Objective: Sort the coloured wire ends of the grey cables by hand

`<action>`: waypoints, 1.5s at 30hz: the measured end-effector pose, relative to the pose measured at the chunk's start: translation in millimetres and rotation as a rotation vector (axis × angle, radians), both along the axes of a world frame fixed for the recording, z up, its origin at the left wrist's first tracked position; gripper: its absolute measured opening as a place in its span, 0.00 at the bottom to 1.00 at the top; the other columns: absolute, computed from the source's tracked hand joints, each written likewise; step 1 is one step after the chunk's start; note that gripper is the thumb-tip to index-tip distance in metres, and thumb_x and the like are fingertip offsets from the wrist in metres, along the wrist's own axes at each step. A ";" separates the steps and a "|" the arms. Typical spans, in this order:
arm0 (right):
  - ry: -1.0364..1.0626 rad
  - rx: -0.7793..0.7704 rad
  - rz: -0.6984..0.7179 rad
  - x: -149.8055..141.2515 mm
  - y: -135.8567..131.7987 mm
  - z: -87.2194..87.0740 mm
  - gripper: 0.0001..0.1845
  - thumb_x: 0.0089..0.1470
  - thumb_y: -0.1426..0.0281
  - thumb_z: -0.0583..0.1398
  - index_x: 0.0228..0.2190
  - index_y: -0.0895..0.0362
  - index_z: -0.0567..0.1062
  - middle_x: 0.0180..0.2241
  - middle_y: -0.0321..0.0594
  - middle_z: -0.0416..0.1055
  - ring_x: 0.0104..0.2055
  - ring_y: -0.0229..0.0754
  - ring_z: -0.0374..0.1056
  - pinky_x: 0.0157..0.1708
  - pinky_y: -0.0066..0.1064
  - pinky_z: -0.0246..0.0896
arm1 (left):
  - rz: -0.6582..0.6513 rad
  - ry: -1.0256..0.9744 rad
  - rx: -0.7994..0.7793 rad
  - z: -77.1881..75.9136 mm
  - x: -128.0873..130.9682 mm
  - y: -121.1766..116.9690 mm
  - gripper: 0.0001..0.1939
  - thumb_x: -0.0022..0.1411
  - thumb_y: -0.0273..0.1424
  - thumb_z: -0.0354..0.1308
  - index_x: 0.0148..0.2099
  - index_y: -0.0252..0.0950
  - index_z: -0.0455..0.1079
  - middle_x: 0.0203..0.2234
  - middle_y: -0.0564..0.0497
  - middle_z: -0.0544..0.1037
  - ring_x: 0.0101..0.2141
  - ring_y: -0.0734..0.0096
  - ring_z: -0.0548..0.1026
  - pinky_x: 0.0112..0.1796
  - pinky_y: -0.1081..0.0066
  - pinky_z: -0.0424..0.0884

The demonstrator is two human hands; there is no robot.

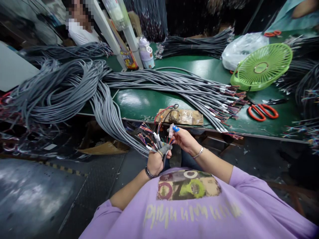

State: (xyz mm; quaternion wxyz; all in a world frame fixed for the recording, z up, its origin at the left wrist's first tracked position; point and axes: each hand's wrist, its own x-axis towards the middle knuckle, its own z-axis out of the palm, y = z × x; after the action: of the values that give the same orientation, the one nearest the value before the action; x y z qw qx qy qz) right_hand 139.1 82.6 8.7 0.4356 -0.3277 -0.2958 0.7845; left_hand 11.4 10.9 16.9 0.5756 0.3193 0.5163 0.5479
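Note:
My left hand [156, 162] is closed around the ends of several grey cables [119, 129], with a grey cover on its thumb. Above that grip, thin coloured wires [143, 137] fan out of the cable ends, which have white bands. My right hand [185, 141] is beside it, fingers pinched at the orange and red wires [170, 140] of one cable. Blue and pale wraps cover two of its fingertips. Just beyond the hands, at the table edge, lies a wooden block [189, 117] with a red and black lead on it.
A large coil of grey cables [62, 89] hangs over the left table edge. More cables [174, 81] lie across the green table [134, 99]. Orange-handled scissors [263, 112], a green fan [261, 68], a plastic bag [243, 49] and a bottle [146, 53] stand around. Other people are across the table.

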 end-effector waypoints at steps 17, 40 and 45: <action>0.021 -0.088 0.054 1.8 6.5 -1.6 0.20 0.43 0.55 0.67 0.28 0.59 0.73 0.20 0.32 0.66 0.22 0.31 0.60 0.21 0.23 0.60 | 0.007 -0.025 -0.040 0.9 -2.2 2.3 0.11 0.46 0.36 0.65 0.23 0.33 0.72 0.13 0.53 0.72 0.15 0.79 0.67 0.17 0.79 0.63; 0.076 -0.121 0.159 16.6 -6.5 -12.7 0.23 0.46 0.51 0.63 0.31 0.59 0.74 0.28 0.39 0.72 0.27 0.34 0.66 0.26 0.25 0.64 | -0.037 0.043 -0.023 -8.1 -3.9 -3.9 0.11 0.48 0.37 0.65 0.26 0.33 0.72 0.15 0.52 0.74 0.19 0.74 0.72 0.19 0.76 0.67; -0.215 0.087 0.140 21.9 -29.3 -2.0 0.20 0.39 0.57 0.69 0.28 0.59 0.74 0.23 0.33 0.68 0.24 0.31 0.60 0.23 0.23 0.58 | -0.073 0.076 -0.002 -15.6 -2.3 -8.3 0.12 0.49 0.38 0.64 0.27 0.33 0.72 0.16 0.51 0.75 0.19 0.72 0.73 0.21 0.74 0.69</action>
State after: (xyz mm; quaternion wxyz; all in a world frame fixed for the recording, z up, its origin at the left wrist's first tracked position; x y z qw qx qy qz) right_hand 161.0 53.3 6.7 0.3592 -0.3692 -0.3969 0.7597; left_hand 9.1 2.6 1.3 0.5754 0.3578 0.5265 0.5136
